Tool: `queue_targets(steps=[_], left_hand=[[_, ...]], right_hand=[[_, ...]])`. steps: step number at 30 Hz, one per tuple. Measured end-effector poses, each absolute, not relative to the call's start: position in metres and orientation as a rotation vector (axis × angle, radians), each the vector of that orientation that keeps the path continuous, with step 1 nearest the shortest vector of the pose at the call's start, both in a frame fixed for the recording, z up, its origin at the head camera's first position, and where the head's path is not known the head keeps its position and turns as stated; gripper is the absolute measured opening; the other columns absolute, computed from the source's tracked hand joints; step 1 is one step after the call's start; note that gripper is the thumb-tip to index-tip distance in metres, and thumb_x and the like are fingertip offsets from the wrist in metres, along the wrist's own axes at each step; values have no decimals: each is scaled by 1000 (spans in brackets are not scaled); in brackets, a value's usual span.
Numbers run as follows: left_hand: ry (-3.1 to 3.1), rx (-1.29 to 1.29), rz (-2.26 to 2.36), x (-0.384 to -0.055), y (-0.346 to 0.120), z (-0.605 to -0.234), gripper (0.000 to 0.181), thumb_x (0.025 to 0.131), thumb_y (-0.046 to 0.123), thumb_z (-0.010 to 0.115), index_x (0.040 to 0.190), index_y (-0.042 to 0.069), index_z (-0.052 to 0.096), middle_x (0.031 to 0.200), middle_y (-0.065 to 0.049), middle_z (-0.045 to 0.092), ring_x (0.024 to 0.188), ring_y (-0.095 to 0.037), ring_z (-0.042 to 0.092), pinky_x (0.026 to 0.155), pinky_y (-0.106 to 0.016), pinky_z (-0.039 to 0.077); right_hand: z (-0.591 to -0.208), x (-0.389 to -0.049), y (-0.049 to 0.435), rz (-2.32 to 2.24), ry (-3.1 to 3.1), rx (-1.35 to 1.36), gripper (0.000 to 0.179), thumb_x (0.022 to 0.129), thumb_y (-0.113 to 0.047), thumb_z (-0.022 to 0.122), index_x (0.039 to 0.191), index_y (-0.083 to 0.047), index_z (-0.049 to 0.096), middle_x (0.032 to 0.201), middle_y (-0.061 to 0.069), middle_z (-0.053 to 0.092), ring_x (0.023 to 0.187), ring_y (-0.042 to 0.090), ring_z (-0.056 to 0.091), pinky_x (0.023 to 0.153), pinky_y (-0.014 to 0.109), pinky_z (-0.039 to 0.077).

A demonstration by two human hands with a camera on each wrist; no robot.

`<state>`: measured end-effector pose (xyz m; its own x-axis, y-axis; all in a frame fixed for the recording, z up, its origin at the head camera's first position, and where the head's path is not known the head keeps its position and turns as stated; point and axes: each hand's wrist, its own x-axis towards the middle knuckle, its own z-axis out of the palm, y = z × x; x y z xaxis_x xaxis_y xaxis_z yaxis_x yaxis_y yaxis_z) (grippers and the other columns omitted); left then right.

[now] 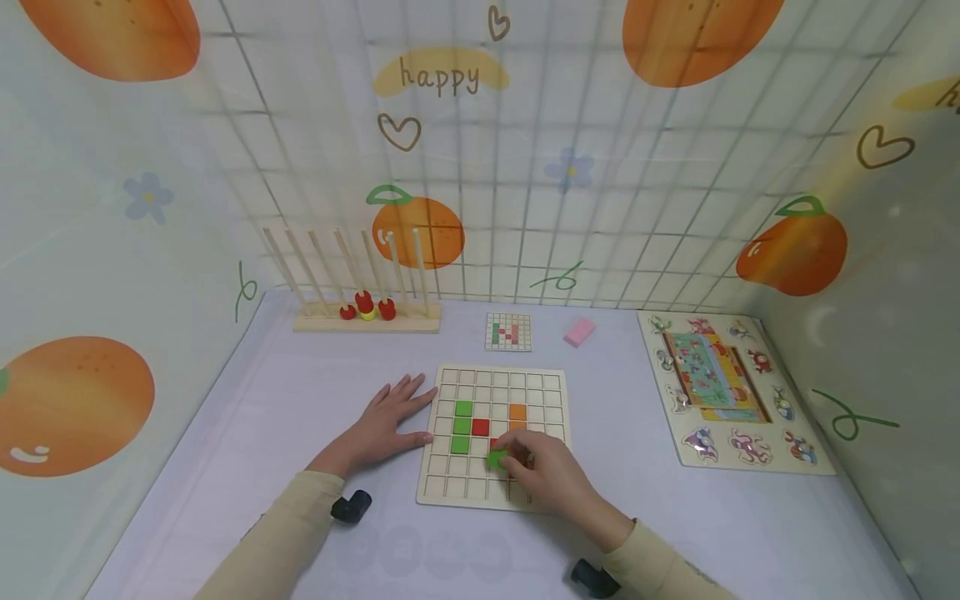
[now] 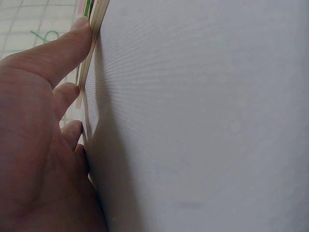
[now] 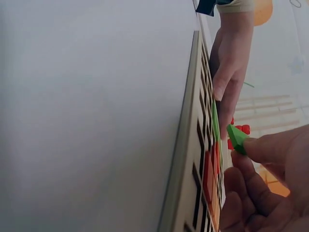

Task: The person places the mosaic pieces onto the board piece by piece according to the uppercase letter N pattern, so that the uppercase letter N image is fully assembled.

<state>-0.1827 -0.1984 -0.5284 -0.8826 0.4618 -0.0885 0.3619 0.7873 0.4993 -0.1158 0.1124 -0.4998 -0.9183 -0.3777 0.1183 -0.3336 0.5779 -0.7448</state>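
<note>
A wooden grid board (image 1: pixel 459 490) lies flat on the table. My right hand (image 1: pixel 553 472) pinches a green square tile (image 3: pixel 237 139) between thumb and fingertips, tilted just above the board's lower middle. Green tiles (image 1: pixel 462 426) stand in a column at the board's left, with a red tile (image 1: pixel 481 427) beside them. Orange tiles (image 1: pixel 517 412) sit further right; other red tiles are partly covered by the right hand. My left hand (image 1: pixel 384 427) rests with fingers spread, its thumb and index fingertip at the board's left edge.
A small card (image 1: pixel 509 332) with a coloured grid pattern lies behind the board, next to a pink block (image 1: pixel 579 332). A wooden peg rack (image 1: pixel 367 320) with red and yellow beads stands back left. An animal puzzle board (image 1: pixel 705 454) lies at right.
</note>
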Motion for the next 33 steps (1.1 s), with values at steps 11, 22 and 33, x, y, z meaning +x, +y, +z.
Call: queue_targets(steps=[11,22,33], left_hand=[[2775,658,710,-182,-198,-527,82,92,56,69,160,25,35,170,-6,17,157,-30,6,125,-55,3],[2773,672,712,-182,-199,-527,82,92,55,69,160,25,35,170,-6,17,157,-30,6,125,-55,3],[2780,673,707,-184,-200,-530,82,92,58,68,160,25,36,170,-6,17,157,-31,7,125,-55,4]], right_hand=[[-502,-119,88,-1221,2739,-716,14,92,-13,76,105,-19,75,78,-15,57,70,5,51,62,21,46],[-507,-120,68,-1115,2740,-728,11,93,-20,76,103,-24,75,82,-18,63,74,2,53,67,21,47],[-513,-120,56,-1037,2802,-706,14,90,-19,77,102,-27,75,80,-19,60,73,3,50,63,19,43]])
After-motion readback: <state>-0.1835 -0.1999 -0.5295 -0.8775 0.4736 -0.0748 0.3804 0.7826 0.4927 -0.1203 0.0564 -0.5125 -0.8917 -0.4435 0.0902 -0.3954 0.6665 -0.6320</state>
